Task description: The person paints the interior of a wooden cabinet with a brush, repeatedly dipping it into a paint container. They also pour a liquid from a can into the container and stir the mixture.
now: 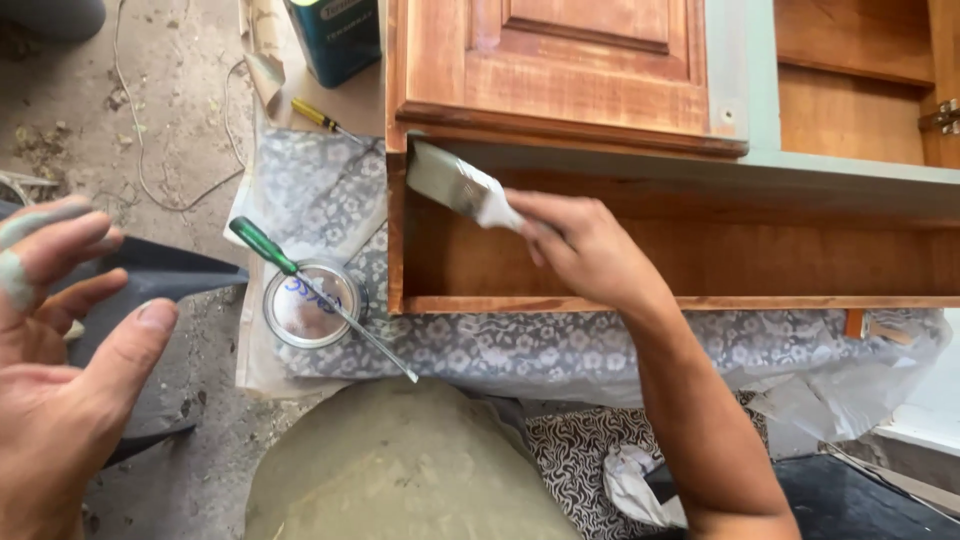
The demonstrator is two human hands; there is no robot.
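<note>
Open wooden cabinet cavity (700, 262): free at 3 o'clock; raised-panel wooden door (570, 65) blocks 12. Green-handled screwdriver (318, 294) across round tin lid (312, 305) obstructs 9 o'clock.

I see a green-handled screwdriver (315, 293) lying across a round lid (312, 306) on floral sheeting (560, 350); a teal can (337, 38), I think, stands behind.

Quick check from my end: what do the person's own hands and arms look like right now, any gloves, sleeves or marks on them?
Both are bare: no gloves, no sleeves, no watch or rings in view. The left hand has pale grey-green paint smeared on its fingertips and along one finger. The right hand and its forearm show no paint that I can make out, and the arm is uncovered as far up as the picture shows.
</note>
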